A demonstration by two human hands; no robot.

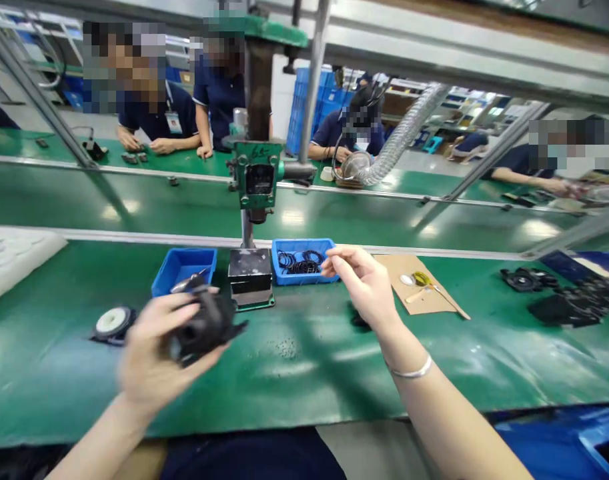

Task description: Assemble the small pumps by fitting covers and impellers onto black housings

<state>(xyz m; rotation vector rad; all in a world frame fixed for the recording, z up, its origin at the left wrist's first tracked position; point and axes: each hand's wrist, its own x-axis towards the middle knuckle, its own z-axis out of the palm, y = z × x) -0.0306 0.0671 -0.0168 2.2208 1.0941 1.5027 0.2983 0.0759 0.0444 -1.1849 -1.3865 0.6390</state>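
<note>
My left hand (151, 353) grips a black plastic part (204, 325), blurred by motion, above the green bench (304, 373). My right hand (361, 280) reaches out at the near right corner of a blue tray of black rubber rings (329, 245), fingers pinched together; whether a ring sits between them I cannot tell. A small hand press (251, 200) with a black base block (250, 275) stands between the two blue trays. The second blue tray (181, 263) lies to its left, with a metal tool inside.
A black-and-white round part (111, 323) lies at the left. A brown card (419, 283) with a yellow item and a stick lies right of the ring tray. More black parts (559, 293) sit far right. Several people work across the conveyor.
</note>
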